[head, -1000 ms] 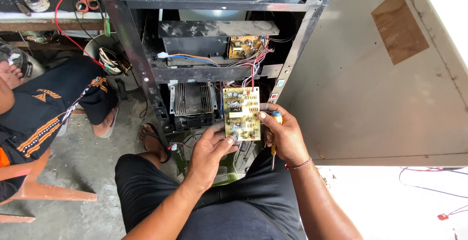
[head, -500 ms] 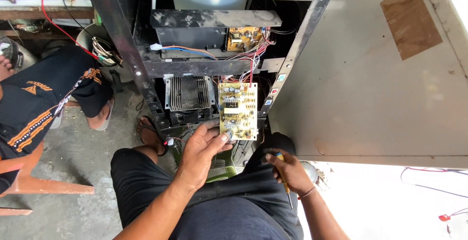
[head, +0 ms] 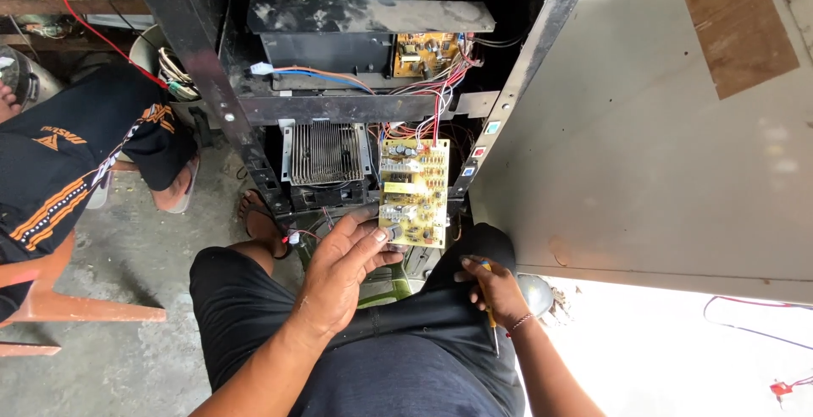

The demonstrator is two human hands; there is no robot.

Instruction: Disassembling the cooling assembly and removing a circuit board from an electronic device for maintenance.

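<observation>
left hand grips circuit board (lower edge) | right hand clutches screwdriver

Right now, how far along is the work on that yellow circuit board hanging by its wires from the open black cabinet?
Done: the black metal cabinet stands open, and the yellow circuit board is out in front of it. In hand: the left hand holds the board's lower edge; the right hand rests on the thigh with a yellow-handled screwdriver. Left: the red and white wires remain attached to the board.

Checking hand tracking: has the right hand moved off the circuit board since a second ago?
Yes. The right hand dropped from the yellow circuit board to the lap, holding a screwdriver.
</observation>
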